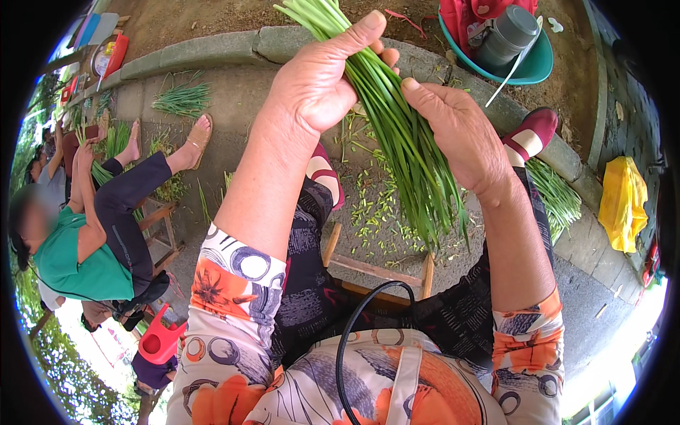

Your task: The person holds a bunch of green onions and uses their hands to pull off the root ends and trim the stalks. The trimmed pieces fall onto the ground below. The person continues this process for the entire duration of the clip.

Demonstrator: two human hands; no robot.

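A long bunch of green Chinese chives (393,119) slants across the space above my knees. My left hand (324,77) wraps around it near the pale stem ends, thumb uppermost. Lower on the bunch, my right hand (459,127) holds its edge with the thumb in front; its other fingers are mostly hidden. The dark leaf tips hang toward the ground between my legs. Beneath them, short cut pieces of stem (372,204) lie scattered over the pavement.
A low wooden stool (372,268) shows between my thighs. Ahead runs a stone curb (207,50), with a teal basin (539,66) holding a grey flask (507,40) beyond it. More chives (555,196) and a yellow bag (624,204) lie right. A seated person (85,249) works at left.
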